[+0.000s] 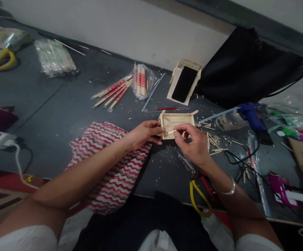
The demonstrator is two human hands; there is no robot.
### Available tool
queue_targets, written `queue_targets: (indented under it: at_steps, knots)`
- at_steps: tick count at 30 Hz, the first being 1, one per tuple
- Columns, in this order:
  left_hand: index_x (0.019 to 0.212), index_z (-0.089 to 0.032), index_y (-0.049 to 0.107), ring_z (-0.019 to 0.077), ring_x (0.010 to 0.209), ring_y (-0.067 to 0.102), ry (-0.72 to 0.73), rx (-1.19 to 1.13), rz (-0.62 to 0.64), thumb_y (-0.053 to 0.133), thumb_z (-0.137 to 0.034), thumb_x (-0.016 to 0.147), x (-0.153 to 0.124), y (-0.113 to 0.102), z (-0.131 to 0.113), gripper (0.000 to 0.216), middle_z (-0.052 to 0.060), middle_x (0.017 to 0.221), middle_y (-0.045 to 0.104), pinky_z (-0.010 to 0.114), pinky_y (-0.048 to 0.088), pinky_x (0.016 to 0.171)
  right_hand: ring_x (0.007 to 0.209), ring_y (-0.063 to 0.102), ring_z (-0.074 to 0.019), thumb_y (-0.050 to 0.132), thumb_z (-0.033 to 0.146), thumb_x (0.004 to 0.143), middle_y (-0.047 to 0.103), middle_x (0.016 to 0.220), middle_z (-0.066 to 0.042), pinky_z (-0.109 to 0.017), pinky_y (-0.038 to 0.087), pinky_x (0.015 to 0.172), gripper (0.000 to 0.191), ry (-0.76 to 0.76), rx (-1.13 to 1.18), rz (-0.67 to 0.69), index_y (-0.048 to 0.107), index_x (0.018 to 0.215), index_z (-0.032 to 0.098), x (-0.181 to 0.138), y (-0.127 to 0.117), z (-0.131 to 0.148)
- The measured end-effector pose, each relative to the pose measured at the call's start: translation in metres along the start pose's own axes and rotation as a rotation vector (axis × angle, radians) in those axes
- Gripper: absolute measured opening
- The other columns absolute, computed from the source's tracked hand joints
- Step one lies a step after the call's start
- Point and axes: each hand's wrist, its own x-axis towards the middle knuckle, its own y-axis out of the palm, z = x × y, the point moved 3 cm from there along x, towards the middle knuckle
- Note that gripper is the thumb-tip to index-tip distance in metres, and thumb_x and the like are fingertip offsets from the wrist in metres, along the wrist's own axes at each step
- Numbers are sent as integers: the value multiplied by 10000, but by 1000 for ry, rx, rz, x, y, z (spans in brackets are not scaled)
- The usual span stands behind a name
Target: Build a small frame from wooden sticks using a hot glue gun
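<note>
A small tray-like piece built from thin wooden sticks [179,118] sits over the dark table in front of me. My left hand [147,134] grips its left end between thumb and fingers. Between thumb and forefinger, my right hand [193,142] pinches a short wooden stick [170,132] near the tray's front side. Part of that front side is hidden behind the right hand. Loose cut stick pieces [214,141] lie scattered just right of the hand. A striped cloth [106,153] spreads under my left forearm.
Behind the tray lie wrapped chopsticks [115,91], a bagged bundle [141,82] and a black phone [185,83]. To the right are a blue glue gun [251,113] and its dark cord. A yellow-handled tool [196,199] lies at the front edge. A bag of sticks [54,57] stands back left.
</note>
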Motion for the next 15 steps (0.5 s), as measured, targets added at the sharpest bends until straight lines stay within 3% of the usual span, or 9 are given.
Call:
queue_targets:
  at_steps: [8,15]
  knots:
    - [805,-107,653,102,588,605,4,-106,20,767,-151,861,-6,7,-4,134,21,699,644,246,623,534,628,644,-129,606,166,899,744,793,24,-259,520,614,89,-99,-40,22,646,912,244,1,-9,7]
    - [787,-123,636,132,647,675,9,-104,24,820,-191,816,-11,10,-3,198,20,730,653,222,613,506,673,649,-137,606,158,895,743,837,24,-272,523,639,116,-105,-46,64,651,949,251,1,-26,22]
